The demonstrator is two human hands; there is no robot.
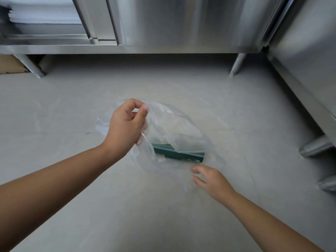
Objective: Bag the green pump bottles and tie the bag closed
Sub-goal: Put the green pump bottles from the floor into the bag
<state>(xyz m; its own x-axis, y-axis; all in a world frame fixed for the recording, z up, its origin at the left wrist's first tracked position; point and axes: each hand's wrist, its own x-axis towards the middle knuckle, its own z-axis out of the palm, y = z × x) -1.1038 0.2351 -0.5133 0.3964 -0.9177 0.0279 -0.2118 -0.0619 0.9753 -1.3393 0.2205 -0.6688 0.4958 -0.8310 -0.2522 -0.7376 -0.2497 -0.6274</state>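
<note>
A clear plastic bag [174, 128] hangs over the grey floor in the middle of the view. My left hand [127, 124] pinches its upper rim between thumb and fingers and holds it up. Through the film at the bag's bottom shows a dark green object [179, 153], lying flat; its shape is blurred by the plastic. My right hand [211, 179] hovers low at the bag's near right edge with fingers spread and relaxed, holding nothing; whether it touches the film I cannot tell.
Stainless steel cabinets [163, 24] on slanted legs [236, 64] run along the back, and another steel unit [309, 70] lines the right side. A cardboard piece [11, 66] lies under the cabinet at the left. White stacked sheets [41, 13] fill an upper-left shelf.
</note>
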